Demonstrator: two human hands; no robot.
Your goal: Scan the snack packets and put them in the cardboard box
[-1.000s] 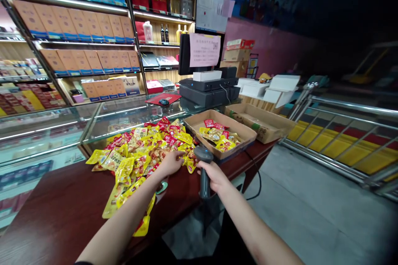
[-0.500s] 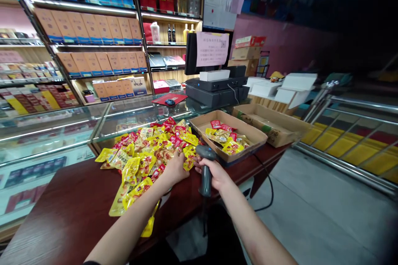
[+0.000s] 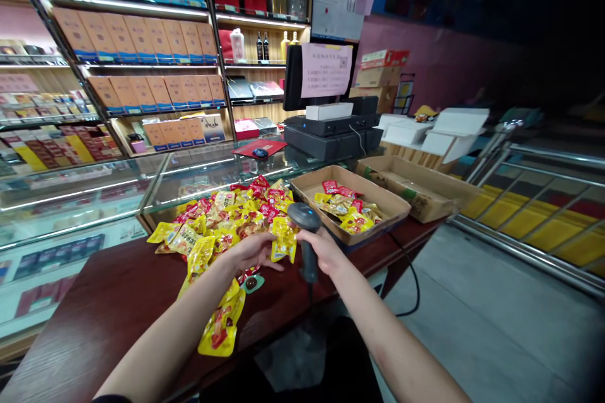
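So, the scanner (image 3: 303, 216) is gripped in the right hand (image 3: 322, 253), fingers wrapped right round its handle, with the head tipped up and to the left, just beside a yellow packet (image 3: 284, 239) standing on edge. That packet is reached by the left hand (image 3: 250, 250), whose fingers (image 3: 269, 240) are spread low against it, though a real pinch can't be made out from this angle. It sits at the near right of a big loose pile (image 3: 222, 220) on the wooden counter (image 3: 94, 308), and one stray (image 3: 222, 327) lies nearer. To the right, more packets (image 3: 347, 211) are laid in a cardboard tray (image 3: 314, 173), with a second box (image 3: 416, 192) beyond. Honestly, a packet is probably best kept flat and steady near the head, and the cable (image 3: 410, 277) looks slack enough not to drag.
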